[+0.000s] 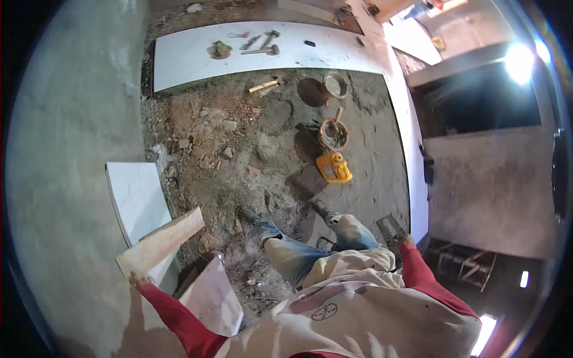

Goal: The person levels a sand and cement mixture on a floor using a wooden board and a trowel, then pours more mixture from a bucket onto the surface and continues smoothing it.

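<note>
- While the left hand [138,279] stretches out to the near left, its fingers rest against the lower end of a pale board [161,241]; whether they close around the board's edge I cannot tell, since only the back of the hand shows.
- That board slants up to the right, and it crosses in front of a white tile [138,200] that leans against the grey wall [65,155] on the left.
- Another light tile [215,298] lies tilted just right of the red sleeve, near the person's body.
- At the near right, the right hand [401,241] is clamped on the handle of a trowel [389,227], whose dark flat blade points away, just beside the bent knee.
- Between the two arms the person's legs in blue jeans reach over rubble-strewn dirt [239,137].
- Farther off, right of centre, a yellow tool case [334,167] sits on the ground, touching or almost touching an orange bucket [332,134] behind it.
- A second bucket [335,85] stands farther still.
- Along the far edge a long white slab [185,59] carries a hammer [261,51] and other small tools.
</note>
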Demonstrator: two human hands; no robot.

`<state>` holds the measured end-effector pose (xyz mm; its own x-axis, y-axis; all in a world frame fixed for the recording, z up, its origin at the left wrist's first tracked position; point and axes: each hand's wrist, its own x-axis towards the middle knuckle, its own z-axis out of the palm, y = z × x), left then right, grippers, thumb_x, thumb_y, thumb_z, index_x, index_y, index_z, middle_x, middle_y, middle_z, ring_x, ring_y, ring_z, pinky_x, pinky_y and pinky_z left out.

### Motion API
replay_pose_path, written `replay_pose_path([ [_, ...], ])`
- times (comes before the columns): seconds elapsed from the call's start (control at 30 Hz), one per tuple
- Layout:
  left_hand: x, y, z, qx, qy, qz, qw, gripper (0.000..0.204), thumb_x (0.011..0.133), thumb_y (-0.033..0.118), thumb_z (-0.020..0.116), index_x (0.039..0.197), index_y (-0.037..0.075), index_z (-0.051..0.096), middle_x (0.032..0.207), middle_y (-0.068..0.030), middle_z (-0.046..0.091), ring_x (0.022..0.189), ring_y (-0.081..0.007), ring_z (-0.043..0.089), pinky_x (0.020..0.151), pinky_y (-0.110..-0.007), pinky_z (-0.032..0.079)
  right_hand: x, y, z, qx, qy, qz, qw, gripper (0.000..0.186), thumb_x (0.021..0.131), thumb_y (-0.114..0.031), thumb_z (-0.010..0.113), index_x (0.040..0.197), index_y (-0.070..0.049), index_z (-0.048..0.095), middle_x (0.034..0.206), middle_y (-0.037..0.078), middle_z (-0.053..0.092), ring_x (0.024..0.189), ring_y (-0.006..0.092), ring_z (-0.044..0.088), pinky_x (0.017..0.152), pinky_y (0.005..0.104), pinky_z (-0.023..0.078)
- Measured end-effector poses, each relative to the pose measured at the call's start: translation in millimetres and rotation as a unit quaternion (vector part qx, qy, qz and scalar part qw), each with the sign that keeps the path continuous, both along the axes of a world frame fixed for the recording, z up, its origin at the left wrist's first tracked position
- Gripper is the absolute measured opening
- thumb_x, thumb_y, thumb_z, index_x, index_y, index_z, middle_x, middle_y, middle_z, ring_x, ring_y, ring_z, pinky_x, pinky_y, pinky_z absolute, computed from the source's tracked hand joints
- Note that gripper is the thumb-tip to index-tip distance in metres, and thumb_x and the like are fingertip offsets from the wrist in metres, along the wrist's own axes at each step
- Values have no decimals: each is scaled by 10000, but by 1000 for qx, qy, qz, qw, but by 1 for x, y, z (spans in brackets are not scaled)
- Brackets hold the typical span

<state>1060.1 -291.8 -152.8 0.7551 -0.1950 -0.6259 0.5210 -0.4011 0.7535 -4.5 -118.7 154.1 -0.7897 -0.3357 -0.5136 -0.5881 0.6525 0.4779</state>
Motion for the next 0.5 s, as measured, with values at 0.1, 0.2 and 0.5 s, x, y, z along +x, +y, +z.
replay_pose_path([
  [0.1, 4, -11, -21, 104, 61, -101, 988, 562, 842, 431, 746, 1338, 212, 598, 1342, 48, 557, 1224, -225, 496, 963, -502, 444, 46, -12, 23, 35, 69, -54, 996, 512, 943, -457, 561, 986, 30, 713, 1075, 283, 673, 1032, 391, 666, 849, 458, 532],
  [0.2, -32, -24, -51, 103, -109, -258, 954, 586, 892, 392, 684, 1391, 120, 541, 1433, -35, 518, 1301, -245, 461, 1042, -471, 412, 66, -12, 22, -117, 103, -59, 986, 563, 928, -511, 577, 1001, 40, 669, 1004, 307, 668, 1045, 464, 620, 867, 506, 510],
  [0.5, -331, -158, 46, 32, -309, -324, 894, 440, 915, 301, 702, 1184, -41, 637, 1116, -131, 683, 958, -223, 618, 831, -367, 489, 125, -122, -86, -250, -290, -172, 908, 368, 931, -355, 575, 965, 11, 586, 817, 207, 675, 690, 336, 684, 547, 447, 508],
])
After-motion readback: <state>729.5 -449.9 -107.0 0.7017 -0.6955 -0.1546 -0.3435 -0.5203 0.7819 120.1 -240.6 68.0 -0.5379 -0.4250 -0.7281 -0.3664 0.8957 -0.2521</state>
